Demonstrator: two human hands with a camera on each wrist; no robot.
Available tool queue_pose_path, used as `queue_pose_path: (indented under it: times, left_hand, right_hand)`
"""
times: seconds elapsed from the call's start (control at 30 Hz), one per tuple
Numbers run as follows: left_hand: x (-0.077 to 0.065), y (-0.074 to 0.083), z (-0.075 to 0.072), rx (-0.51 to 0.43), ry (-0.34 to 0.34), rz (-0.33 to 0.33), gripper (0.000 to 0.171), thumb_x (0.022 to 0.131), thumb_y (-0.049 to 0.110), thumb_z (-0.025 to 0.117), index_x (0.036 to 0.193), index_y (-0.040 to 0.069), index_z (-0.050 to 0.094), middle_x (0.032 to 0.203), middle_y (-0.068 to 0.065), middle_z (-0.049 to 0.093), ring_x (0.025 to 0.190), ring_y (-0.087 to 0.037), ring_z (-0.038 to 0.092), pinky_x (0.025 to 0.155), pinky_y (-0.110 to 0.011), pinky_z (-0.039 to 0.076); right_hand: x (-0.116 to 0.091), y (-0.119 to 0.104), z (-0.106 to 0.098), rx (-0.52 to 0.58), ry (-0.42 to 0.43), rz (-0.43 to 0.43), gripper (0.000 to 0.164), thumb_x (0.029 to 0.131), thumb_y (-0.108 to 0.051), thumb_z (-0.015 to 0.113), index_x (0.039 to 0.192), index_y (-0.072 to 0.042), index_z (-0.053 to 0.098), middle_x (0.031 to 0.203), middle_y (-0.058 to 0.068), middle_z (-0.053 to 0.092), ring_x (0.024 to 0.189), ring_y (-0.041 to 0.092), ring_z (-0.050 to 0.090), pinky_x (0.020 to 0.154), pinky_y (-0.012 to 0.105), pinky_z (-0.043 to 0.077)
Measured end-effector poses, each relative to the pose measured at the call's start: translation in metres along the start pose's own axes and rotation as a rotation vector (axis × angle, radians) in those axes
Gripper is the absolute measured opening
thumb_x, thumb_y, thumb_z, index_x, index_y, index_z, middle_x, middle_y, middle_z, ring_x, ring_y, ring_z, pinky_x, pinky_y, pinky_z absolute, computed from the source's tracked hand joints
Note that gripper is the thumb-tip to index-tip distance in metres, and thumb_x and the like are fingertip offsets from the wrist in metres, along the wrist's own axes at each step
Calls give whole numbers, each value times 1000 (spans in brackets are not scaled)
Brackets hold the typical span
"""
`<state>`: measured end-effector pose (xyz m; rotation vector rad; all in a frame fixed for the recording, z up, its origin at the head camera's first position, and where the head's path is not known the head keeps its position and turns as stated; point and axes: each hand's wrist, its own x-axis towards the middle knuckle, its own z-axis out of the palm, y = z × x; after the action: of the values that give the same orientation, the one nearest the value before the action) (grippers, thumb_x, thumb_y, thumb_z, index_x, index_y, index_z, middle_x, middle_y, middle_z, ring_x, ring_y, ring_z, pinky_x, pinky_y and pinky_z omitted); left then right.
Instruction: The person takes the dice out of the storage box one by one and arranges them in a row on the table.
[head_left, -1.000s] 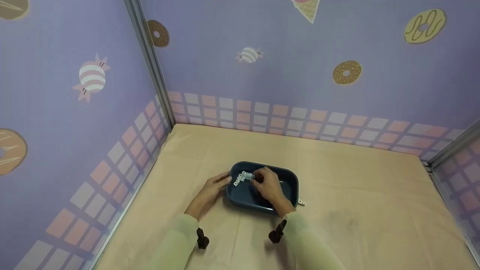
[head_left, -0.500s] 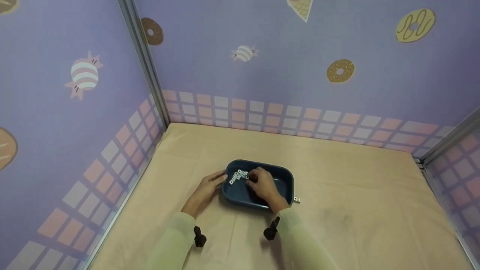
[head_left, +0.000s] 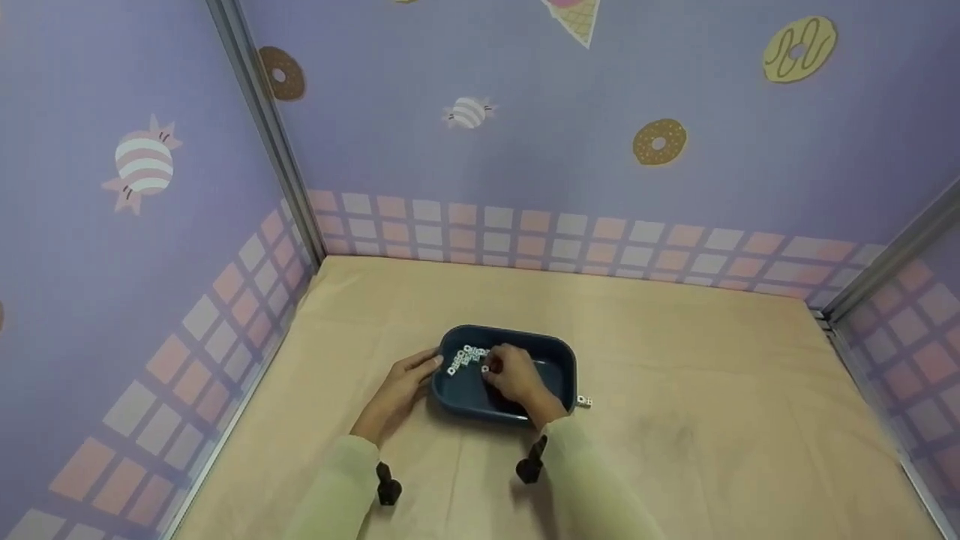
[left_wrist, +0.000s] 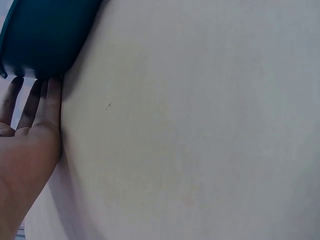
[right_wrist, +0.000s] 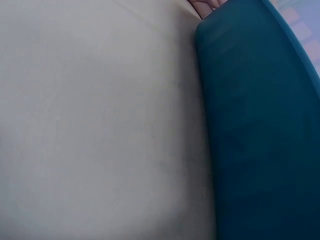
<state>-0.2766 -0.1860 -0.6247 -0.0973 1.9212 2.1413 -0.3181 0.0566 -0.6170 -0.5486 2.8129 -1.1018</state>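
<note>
A dark blue rounded dish [head_left: 469,397] stands on the cloth, with several white dice [head_left: 466,354] clustered in its left part. My left hand [head_left: 399,386] rests against the dish's left end. In the left wrist view its straight fingers [left_wrist: 47,107] touch the dish's outer wall [left_wrist: 50,37]. My right hand [head_left: 514,376] reaches into the dish and pinches a white die [head_left: 485,369] between thumb and fingertips, just right of the cluster. The right wrist view shows only the dish's near wall [right_wrist: 260,125] and a bit of the left hand [right_wrist: 203,7].
Two white dice [head_left: 584,402] lie side by side on the cloth, close outside the dish's right end. A beige cloth [head_left: 690,360] covers the table. Purple walls with sweets printed on them [head_left: 525,142] enclose the back and sides.
My right hand has drawn back slightly from the cluster, and a white die now shows at its fingertips. The whole head view has shifted; the left hand stays at the dish.
</note>
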Motion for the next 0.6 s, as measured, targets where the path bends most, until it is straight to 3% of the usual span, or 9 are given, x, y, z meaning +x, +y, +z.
queue_pose_path:
  times: [0.4, 0.6]
  left_hand:
    - [-3, 1, 4, 11, 15, 11, 61, 106, 32, 69, 156, 3, 50, 159, -18, 50, 145, -34, 51, 121, -47, 41]
    - [-3, 0, 2, -2, -1, 20, 60, 107, 30, 66, 158, 3, 48, 160, -19, 49, 146, -35, 50, 121, -48, 41]
  right_hand:
    - [-3, 2, 0, -1, -15, -18, 7, 95, -5, 79, 98, -7, 73, 93, 2, 62, 85, 16, 59, 78, 37, 55]
    - [-3, 1, 1, 11, 16, -30, 7, 95, -4, 79, 98, -6, 73, 93, 3, 63, 85, 17, 59, 78, 39, 56]
